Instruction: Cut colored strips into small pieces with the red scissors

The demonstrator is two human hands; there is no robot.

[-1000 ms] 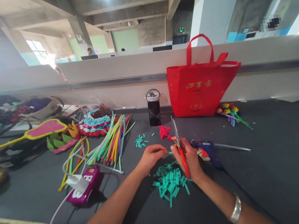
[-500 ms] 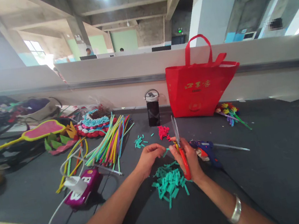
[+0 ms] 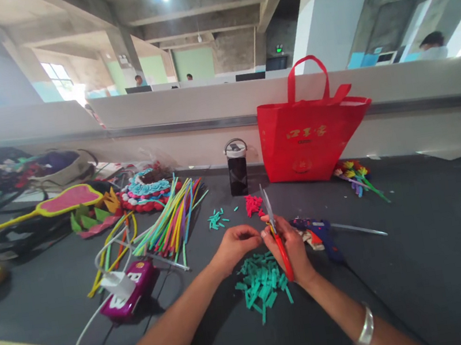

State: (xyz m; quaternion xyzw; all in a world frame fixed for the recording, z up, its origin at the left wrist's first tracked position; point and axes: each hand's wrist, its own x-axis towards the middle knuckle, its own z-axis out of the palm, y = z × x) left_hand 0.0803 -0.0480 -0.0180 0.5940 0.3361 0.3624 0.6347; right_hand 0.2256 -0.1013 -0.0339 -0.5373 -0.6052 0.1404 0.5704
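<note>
My right hand (image 3: 290,247) grips red-handled scissors (image 3: 275,229), blades pointing up and away. My left hand (image 3: 235,244) is pinched shut just to their left, fingertips almost touching the right hand; what it pinches is too small to make out. Below both hands lies a pile of short teal strips (image 3: 262,285) on the dark table (image 3: 423,258). A few more teal bits (image 3: 217,218) and a small red cluster (image 3: 253,204) lie farther back.
A blue glue gun (image 3: 316,230) lies right of my hands. A red tote bag (image 3: 310,132) and black bottle (image 3: 237,167) stand at the back. Colourful sticks (image 3: 172,219), a purple power strip (image 3: 128,285) with white cable, and craft pieces fill the left.
My hands have drawn closer together and the scissors have shifted slightly left. The teal piece seen between the hands earlier no longer shows.
</note>
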